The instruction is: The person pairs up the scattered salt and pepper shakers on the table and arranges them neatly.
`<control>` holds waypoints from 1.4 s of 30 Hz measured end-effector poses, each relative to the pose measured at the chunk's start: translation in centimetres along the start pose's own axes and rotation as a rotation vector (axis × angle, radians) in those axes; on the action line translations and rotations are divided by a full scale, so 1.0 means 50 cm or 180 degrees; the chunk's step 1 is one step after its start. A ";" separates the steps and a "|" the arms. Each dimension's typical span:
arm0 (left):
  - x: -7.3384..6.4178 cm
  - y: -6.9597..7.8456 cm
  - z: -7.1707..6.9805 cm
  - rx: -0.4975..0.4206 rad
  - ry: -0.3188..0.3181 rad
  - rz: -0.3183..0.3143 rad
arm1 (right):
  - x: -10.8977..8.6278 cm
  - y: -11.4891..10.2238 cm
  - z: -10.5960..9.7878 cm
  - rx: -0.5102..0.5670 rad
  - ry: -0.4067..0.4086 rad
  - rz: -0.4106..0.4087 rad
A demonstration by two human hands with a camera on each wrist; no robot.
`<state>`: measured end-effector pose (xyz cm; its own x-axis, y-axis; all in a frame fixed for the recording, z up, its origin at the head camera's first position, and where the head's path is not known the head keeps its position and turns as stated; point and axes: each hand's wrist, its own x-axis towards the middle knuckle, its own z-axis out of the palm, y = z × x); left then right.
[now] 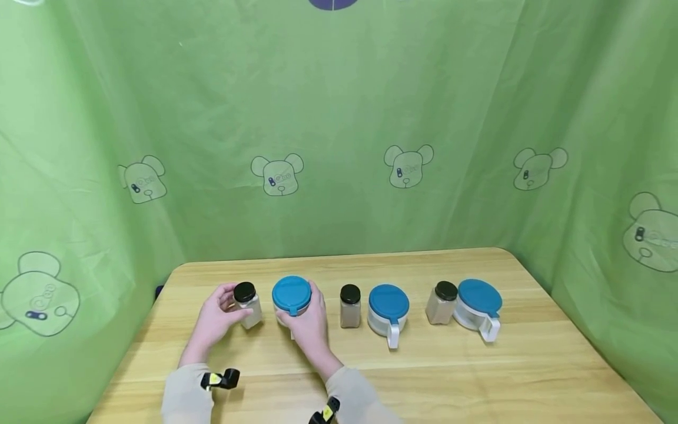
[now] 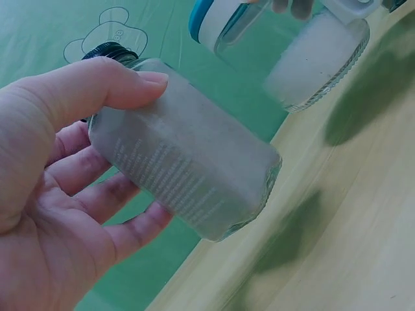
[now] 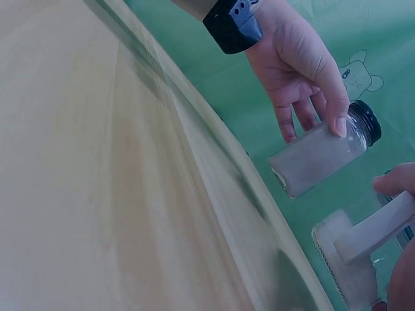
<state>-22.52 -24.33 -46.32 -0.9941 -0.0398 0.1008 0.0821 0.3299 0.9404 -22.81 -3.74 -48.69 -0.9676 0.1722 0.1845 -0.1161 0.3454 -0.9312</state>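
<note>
On the left, my left hand [image 1: 213,318] grips a square glass spice jar [image 1: 251,312] with a black lid, thumb on one side and fingers around the other. Pale powder fills it, and printed text shows on its side in the left wrist view. My right hand [image 1: 311,325] holds a round glass seasoning jar [image 1: 292,292] by its sides, just right of the spice jar. This one has a blue lid, a white handle [image 3: 376,227] and white grains inside. In the left wrist view, both held jars are tilted by the camera angle, their shadows lying on the table.
Along the wooden table [image 1: 424,377], to the right, stand a black-lidded spice jar [image 1: 350,307], a blue-lidded jar [image 1: 388,309], another spice jar [image 1: 442,303] and another blue-lidded jar [image 1: 478,303]. The last two are close together. A green curtain [image 1: 339,224] hangs behind and at both sides.
</note>
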 end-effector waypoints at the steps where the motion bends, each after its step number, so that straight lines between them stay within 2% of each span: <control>1: 0.000 0.000 0.001 -0.0024 -0.0014 -0.0009 | -0.001 0.001 -0.001 0.0000 -0.0001 0.0007; 6: 0.003 -0.002 0.005 -0.0130 -0.0033 -0.0012 | -0.006 0.008 -0.005 -0.0027 0.0013 0.0055; 14: 0.002 0.004 0.009 -0.0085 -0.0064 0.0035 | -0.013 0.011 -0.005 -0.0095 0.0019 0.0027; 22: 0.003 -0.003 0.006 -0.0080 -0.0137 0.0065 | -0.021 0.014 -0.005 -0.0096 0.0047 -0.0012; 35: -0.001 -0.010 0.009 -0.0102 -0.0356 0.0068 | -0.035 0.022 0.003 -0.0136 0.0125 -0.0059; 42: -0.002 -0.010 0.011 -0.0072 -0.0410 0.0077 | -0.035 0.025 0.006 -0.0219 0.0142 -0.0018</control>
<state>-22.52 -23.97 -46.99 -0.9925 0.0899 0.0823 0.1063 0.3078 0.9455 -21.33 -3.91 -50.26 -0.9559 0.2103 0.2050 -0.1045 0.4087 -0.9067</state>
